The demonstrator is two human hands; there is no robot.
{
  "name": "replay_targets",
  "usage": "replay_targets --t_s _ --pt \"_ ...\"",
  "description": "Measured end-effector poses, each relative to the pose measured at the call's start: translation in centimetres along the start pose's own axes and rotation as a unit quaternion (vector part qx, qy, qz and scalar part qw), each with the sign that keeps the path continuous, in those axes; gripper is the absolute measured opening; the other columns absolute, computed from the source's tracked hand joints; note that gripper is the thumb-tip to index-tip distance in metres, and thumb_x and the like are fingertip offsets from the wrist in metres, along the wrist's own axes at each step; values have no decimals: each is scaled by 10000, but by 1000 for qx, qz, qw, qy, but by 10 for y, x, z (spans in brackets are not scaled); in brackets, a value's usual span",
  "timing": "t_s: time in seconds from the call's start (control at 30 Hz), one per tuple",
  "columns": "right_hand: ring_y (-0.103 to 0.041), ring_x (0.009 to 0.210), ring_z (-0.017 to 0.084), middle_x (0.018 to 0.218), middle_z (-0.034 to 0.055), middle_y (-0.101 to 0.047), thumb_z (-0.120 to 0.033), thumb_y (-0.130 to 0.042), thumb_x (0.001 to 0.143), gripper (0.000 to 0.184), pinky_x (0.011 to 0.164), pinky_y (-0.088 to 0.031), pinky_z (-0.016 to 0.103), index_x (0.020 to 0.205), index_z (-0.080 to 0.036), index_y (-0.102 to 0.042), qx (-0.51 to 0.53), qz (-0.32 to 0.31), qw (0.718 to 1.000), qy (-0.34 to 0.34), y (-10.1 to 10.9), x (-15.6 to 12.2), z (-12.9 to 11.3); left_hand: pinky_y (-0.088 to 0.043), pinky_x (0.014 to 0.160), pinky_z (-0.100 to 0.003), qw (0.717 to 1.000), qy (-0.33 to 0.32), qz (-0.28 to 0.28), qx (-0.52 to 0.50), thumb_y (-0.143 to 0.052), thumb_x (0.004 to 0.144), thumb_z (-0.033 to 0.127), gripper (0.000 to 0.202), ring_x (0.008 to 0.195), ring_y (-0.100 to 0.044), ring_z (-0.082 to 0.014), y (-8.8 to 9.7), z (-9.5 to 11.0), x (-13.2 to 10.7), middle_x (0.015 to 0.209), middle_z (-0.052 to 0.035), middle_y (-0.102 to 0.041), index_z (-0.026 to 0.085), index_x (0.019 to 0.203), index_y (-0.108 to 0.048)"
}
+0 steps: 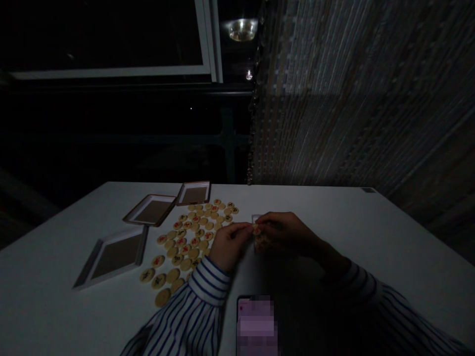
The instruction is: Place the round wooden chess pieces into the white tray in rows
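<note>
Round wooden xiangqi pieces (195, 226), some with red or black characters and others with no character showing, lie spread over the left half of the table. My left hand (228, 244) is closed in a pinch, its fingertips at a red-marked xiangqi piece (257, 230). From the other side, my right hand (284, 230) has bent fingers closed on the same piece. Below them is a small light-rimmed box (255, 217), mostly covered by my right hand. More pieces show dimly in it, under the fingers.
Three shallow box parts, a pale tray (142, 245) and two brown-edged ones (172, 205) (210, 192), sit left of and behind the pieces on the white table (371, 232). A lit phone (257, 326) lies at the near edge. Behind hangs a bead curtain (315, 99); the room is dark.
</note>
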State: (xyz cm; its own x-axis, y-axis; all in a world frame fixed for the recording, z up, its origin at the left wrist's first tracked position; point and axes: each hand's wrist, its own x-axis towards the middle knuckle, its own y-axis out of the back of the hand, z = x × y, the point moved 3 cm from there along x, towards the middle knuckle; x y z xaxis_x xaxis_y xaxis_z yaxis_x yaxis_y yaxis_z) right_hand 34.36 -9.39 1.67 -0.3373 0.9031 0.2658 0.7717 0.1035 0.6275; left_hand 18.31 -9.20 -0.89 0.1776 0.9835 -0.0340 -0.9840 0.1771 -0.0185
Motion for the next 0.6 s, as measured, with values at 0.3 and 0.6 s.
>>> replay_targets --t_s 0.3,0.6 --pt "-642 769 140 857 21 -702 -299 -512 843 202 675 -486 247 910 -203 -677 -35 -18 998 39 1 0 1 -460 664 -260 1000 3 -17 -11 -718 610 389 305 707 -617 -159 1 -11 3 771 -63 -707 139 785 -704" --pt "-606 854 160 977 69 -662 -274 -534 833 264 771 -476 300 1064 -180 -620 -131 -33 986 101 1 -3 -8 -399 505 -208 999 23 -4 -38 -728 589 422 354 549 -555 -105 2 -12 1 652 -26 -673 134 792 -690"
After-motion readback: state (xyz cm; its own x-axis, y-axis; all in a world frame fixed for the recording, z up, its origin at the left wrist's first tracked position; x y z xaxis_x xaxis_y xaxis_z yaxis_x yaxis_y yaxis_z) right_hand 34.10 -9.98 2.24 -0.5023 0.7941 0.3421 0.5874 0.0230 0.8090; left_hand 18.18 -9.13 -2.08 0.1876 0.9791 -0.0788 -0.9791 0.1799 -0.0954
